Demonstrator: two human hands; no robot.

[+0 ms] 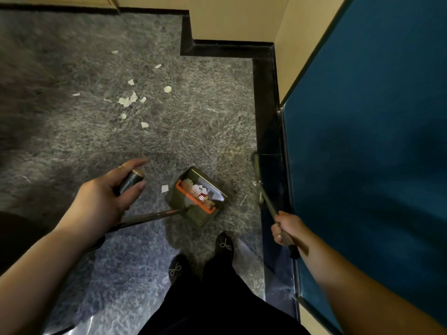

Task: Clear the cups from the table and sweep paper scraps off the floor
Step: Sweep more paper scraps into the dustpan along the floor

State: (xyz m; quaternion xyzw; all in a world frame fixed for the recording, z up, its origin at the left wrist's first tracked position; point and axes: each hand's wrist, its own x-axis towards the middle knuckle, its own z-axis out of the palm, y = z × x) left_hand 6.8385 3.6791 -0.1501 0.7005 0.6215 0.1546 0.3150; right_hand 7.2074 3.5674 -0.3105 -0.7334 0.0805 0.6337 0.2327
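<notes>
Left hand (101, 199) on dustpan handle (130, 180) (scraps (128, 100) beyond)

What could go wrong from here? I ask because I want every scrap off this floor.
The green long-handled dustpan in the left hand already holds scraps; tilted, it may spill them. One white paper scrap lies just outside its mouth and could be missed. The thin dark broom in the right hand is against the black skirting, far from the scattered white paper scraps, which it may spread further.
</notes>
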